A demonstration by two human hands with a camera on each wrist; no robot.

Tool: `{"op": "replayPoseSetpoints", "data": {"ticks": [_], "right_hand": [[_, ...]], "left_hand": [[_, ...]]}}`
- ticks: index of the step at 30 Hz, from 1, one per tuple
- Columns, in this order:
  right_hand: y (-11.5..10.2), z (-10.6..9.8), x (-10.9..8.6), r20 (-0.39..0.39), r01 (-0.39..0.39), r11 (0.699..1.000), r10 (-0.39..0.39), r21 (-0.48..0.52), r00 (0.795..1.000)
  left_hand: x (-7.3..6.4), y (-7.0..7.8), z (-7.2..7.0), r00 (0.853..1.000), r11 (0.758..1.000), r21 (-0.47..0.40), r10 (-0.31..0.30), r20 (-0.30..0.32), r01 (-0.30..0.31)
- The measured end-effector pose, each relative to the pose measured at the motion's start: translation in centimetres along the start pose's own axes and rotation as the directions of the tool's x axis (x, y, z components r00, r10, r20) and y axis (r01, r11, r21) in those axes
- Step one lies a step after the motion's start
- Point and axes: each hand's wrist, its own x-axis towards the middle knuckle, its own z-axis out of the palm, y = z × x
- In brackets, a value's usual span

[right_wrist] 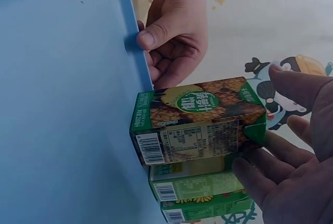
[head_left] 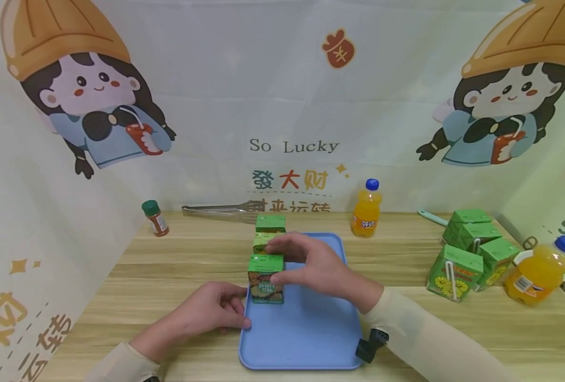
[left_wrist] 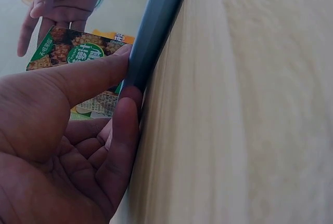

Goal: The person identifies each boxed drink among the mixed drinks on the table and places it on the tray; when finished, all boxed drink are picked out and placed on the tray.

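Observation:
My left hand (head_left: 211,307) pinches the left rim of a blue tray (head_left: 311,339), thumb on the edge and fingers curled below it, as the left wrist view shows. Three juice boxes stand in a row along the tray's left side. Nearest is a pineapple juice box (head_left: 266,284), upright; behind it come a light green juice box (head_left: 262,241) and a green juice box (head_left: 271,223). My right hand (head_left: 320,262) is at the top of the front two, its fingers loosely spread. In the right wrist view, its thumb (right_wrist: 294,83) is apart from the pineapple box.
Several green drink boxes (head_left: 454,273) and an orange soda bottle (head_left: 536,273) stand on the right. Another soda bottle (head_left: 366,209) is behind the tray. Metal tongs (head_left: 220,211) and a green-capped spice jar (head_left: 155,218) lie toward the back left; a pale green handle (head_left: 432,217) shows back right.

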Motion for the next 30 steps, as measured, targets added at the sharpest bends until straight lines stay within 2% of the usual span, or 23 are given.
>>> {"op": "replayPoseSetpoints", "data": {"ticks": [6, 15, 20, 25, 30], "right_hand": [[-0.4, -0.5, -0.4, -0.01, 0.03, 0.999, -0.03, -0.011, 0.999], [-0.8, -1.3, -1.1, -0.066, 0.073, 0.997, -0.075, -0.032, 0.995], [-0.3, -1.9, -1.6, -0.087, 0.102, 0.988, -0.113, -0.119, 0.99], [0.0, -2.6, -2.3, -0.059, 0.153, 0.972, -0.166, -0.176, 0.984], [0.0, -3.1, -2.9, -0.049, 0.147, 0.96, -0.163, -0.239, 0.985]], "left_hand": [[0.0, 0.0, 0.0, 1.0, 1.0, -0.001, 0.009, -0.001, -0.009], [0.0, -0.1, 0.0, 1.0, 1.0, -0.003, 0.015, -0.007, -0.015], [0.1, -0.1, 0.1, 1.0, 1.0, 0.011, 0.011, -0.01, -0.011], [0.1, -0.1, 0.1, 1.0, 1.0, 0.009, 0.011, -0.009, -0.011], [0.2, 0.0, 0.1, 1.0, 1.0, 0.015, 0.014, -0.009, -0.013]]}}
